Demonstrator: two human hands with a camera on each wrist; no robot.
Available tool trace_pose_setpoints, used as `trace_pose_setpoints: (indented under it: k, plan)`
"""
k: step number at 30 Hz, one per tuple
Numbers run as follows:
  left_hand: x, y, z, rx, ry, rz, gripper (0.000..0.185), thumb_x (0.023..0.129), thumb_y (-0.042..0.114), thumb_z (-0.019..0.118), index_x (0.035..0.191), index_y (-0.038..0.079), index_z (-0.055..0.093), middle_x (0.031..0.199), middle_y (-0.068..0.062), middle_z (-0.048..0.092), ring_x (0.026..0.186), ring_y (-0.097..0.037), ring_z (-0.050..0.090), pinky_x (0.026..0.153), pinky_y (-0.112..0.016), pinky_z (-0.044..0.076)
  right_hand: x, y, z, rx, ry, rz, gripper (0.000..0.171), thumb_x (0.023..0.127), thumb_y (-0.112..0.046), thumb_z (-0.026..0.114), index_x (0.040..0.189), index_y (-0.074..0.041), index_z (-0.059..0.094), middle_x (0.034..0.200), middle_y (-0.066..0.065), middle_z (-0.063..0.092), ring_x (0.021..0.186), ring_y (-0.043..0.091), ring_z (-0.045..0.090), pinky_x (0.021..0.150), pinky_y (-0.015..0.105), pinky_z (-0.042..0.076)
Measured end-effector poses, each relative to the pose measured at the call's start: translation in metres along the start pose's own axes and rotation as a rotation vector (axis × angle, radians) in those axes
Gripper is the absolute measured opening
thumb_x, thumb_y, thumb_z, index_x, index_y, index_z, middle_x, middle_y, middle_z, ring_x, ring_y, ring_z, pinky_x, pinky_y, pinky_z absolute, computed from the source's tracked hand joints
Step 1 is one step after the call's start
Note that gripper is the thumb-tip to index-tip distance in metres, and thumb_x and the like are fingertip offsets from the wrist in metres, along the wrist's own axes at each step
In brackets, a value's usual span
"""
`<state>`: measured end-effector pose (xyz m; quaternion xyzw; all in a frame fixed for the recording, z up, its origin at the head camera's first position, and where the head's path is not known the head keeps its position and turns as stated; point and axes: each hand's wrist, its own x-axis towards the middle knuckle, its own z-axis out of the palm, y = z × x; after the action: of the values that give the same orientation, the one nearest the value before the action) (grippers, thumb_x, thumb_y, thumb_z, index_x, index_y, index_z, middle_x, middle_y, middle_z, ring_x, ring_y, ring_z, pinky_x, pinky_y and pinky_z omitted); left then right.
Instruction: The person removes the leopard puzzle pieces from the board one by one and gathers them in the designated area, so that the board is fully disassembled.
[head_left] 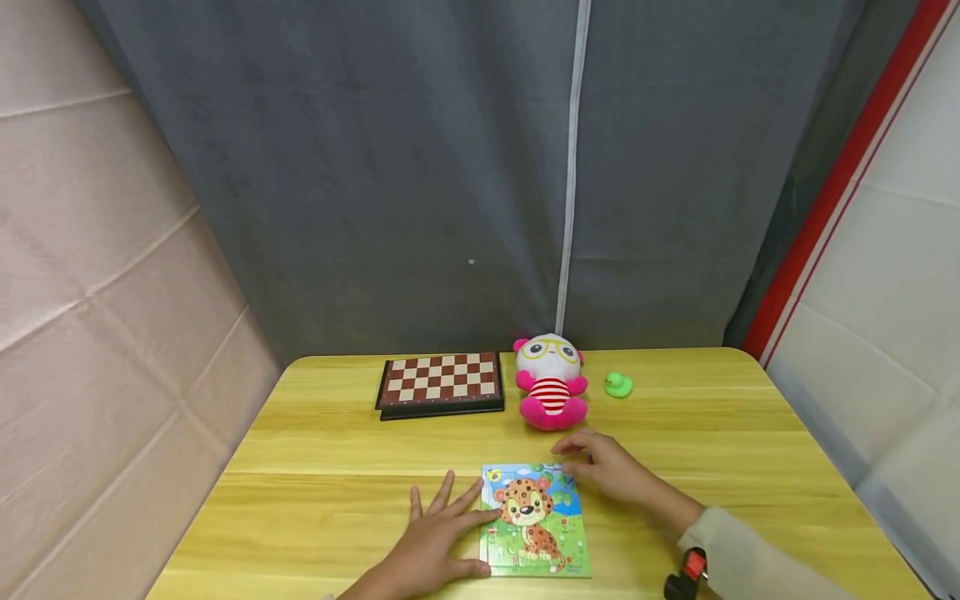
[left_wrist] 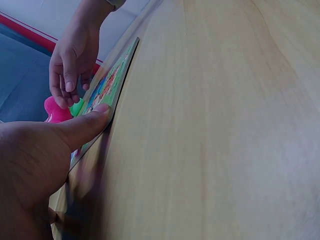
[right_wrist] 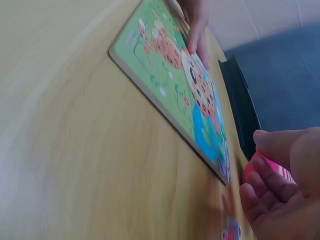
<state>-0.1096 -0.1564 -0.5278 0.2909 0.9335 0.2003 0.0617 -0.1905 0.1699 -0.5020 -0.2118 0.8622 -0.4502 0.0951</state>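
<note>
Puzzle point(head_left: 535, 520) flat at desk's point(head_left: 315, 467) near edge, centre; left hand point(head_left: 438, 542) spread, fingers straight, thumb pressing puzzle's left edge; right hand point(head_left: 611, 467) loosely curled over far right corner, gripping nothing (a loose piece lies near it); board likely thin, stiff, light, pieces liable to spill; hold by opposite edges, level.

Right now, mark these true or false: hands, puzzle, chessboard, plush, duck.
1. The left hand rests flat against the left edge of the leopard puzzle. True.
2. The right hand grips the green duck. False: the duck sits apart, near the table's far edge.
3. The chessboard lies left of the pink plush toy. True.
4. The puzzle stands upright. False: it lies flat on the table.
5. The right hand's fingers are at the puzzle's far right corner. True.
</note>
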Motion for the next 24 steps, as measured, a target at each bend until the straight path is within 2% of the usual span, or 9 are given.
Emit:
trace_pose_setpoints:
  k: [7, 14, 20, 24]
  plan:
    - [0.0, 0.0, 0.0, -0.006, 0.004, 0.009, 0.07, 0.077, 0.072, 0.058, 0.141, 0.05, 0.043, 0.162, 0.002, 0.022, 0.146, -0.048, 0.008, 0.093, -0.086, -0.007, 0.005, -0.009, 0.013, 0.001, -0.037, -0.02, 0.022, 0.092, -0.017, 0.068, 0.114, -0.01, 0.068, 0.108, 0.0, 0.064, 0.1, 0.019, 0.06, 0.083, 0.027, 0.051]
    - [0.001, 0.0, -0.001, -0.013, 0.0, 0.012, 0.07, 0.078, 0.072, 0.057, 0.142, 0.049, 0.043, 0.162, 0.002, 0.022, 0.145, -0.049, 0.008, 0.092, -0.086, -0.007, 0.009, -0.015, 0.026, 0.011, -0.063, -0.043, 0.026, 0.089, -0.022, 0.072, 0.113, -0.011, 0.069, 0.106, 0.001, 0.064, 0.097, 0.02, 0.059, 0.082, 0.028, 0.051]
    - [0.001, -0.001, 0.0, -0.02, -0.005, 0.003, 0.07, 0.077, 0.071, 0.058, 0.142, 0.049, 0.043, 0.162, 0.002, 0.021, 0.146, -0.048, 0.007, 0.093, -0.086, -0.007, 0.012, -0.018, 0.04, 0.012, -0.061, -0.022, 0.021, 0.09, -0.019, 0.072, 0.11, -0.014, 0.069, 0.101, 0.0, 0.062, 0.089, 0.013, 0.055, 0.078, 0.026, 0.049]
    - [0.001, -0.001, 0.0, -0.024, -0.019, -0.014, 0.07, 0.077, 0.072, 0.059, 0.142, 0.051, 0.042, 0.162, 0.005, 0.019, 0.147, -0.044, 0.004, 0.094, -0.085, -0.009, 0.012, -0.021, 0.048, -0.001, -0.047, -0.059, 0.022, 0.088, -0.021, 0.073, 0.109, -0.013, 0.07, 0.099, 0.0, 0.061, 0.085, 0.009, 0.054, 0.075, 0.024, 0.049]
